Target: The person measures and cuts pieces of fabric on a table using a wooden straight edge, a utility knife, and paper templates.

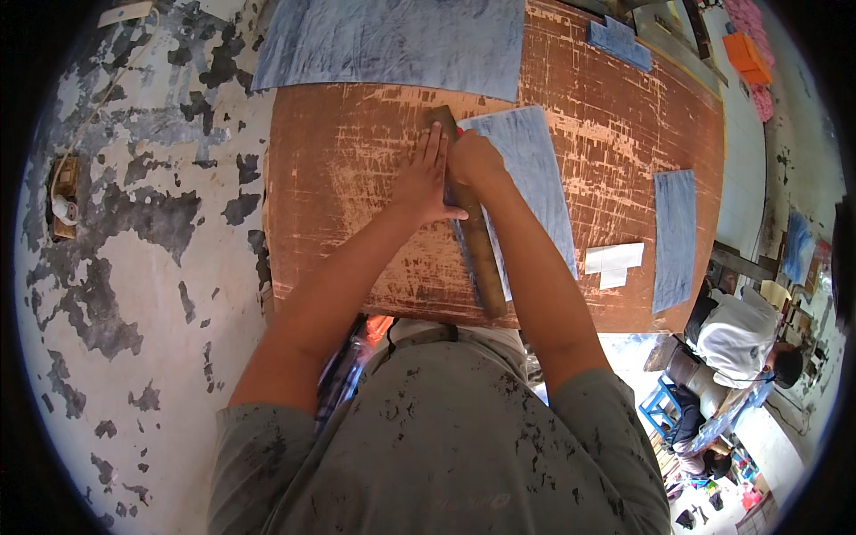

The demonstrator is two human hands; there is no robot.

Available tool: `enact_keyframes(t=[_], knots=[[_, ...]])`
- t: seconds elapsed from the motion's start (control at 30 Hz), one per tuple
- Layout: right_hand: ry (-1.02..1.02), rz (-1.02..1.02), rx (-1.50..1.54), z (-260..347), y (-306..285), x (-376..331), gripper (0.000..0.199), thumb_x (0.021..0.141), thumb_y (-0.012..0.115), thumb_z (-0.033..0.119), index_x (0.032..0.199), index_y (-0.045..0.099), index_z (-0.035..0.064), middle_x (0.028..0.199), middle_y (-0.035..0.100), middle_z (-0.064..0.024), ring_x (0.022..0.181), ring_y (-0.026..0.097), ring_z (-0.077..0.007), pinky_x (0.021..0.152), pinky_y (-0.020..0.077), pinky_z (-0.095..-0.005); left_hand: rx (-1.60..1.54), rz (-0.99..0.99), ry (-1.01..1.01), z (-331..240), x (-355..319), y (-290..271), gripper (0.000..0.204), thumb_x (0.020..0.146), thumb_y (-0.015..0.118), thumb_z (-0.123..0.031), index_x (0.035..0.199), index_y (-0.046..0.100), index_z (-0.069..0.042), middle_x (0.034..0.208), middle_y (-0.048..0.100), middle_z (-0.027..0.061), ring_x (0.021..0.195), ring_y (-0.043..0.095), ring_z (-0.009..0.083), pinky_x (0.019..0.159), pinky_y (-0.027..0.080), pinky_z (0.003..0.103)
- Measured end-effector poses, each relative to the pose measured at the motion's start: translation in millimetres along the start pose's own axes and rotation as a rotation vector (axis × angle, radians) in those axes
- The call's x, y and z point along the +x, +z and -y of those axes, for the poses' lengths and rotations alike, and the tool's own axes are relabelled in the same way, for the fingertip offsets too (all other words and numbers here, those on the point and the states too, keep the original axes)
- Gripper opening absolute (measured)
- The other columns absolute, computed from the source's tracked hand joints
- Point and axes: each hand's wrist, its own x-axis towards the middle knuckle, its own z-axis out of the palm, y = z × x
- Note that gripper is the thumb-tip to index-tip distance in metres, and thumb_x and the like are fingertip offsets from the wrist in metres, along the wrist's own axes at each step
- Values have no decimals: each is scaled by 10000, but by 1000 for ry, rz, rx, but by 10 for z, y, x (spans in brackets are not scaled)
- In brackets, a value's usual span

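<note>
A long, narrow wooden straightedge [481,259] lies on the table, slanting from the upper middle to the near edge. My left hand [421,183] presses flat on its left side, fingers stretched out and thumb across it. On the right side of the straightedge my right hand [477,163] is closed round a small tool. Only a bit of red shows at its knuckles; the rest is hidden. Beneath the straightedge and my right forearm lies a blue-grey mottled sheet [526,165], and a thin strip of it shows left of the straightedge.
The brown tabletop [343,178] is heavily scored. A large blue-grey sheet [392,40] covers its far left. Smaller blue pieces [620,43], a blue strip [674,241] and white pieces [613,263] lie to the right. A person [736,334] sits beyond the table at the lower right.
</note>
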Motion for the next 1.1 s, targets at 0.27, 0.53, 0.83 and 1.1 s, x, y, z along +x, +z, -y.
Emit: enact_keyframes(t=[0.27,0.53,0.83,1.1], knots=[[-10,50,-29,-285,114,-233,430,1002,598,263,1198,641,-116,1198,720,-346,1141,711,-502,946,587,-524,104,16,-34,-58,23,-33,1593,622,756,-920,1697,102,56,1795,2,238,1666,100,363,1284,212,636],[-139,75,-145,-711,324,-600,359,1027,591,198,1152,632,-135,1155,693,-381,1102,692,-536,907,584,-553,84,79,-53,-74,47,-88,1583,637,763,-912,1702,89,47,1799,-7,232,1666,110,349,1254,236,679],[60,86,24,-984,556,-1010,347,1059,499,220,1184,623,-79,1174,706,-375,1120,707,-512,939,571,-576,41,93,-69,-49,5,-113,1600,643,771,-902,1710,19,24,1808,-47,195,1675,64,339,1246,242,706],[77,147,-99,-1251,75,-1448,355,1068,535,291,1285,639,29,1222,711,-324,1102,710,-507,925,569,-585,-5,66,-38,-17,-17,-85,1542,665,809,-844,1705,82,33,1801,-31,221,1668,84,363,1266,219,681]])
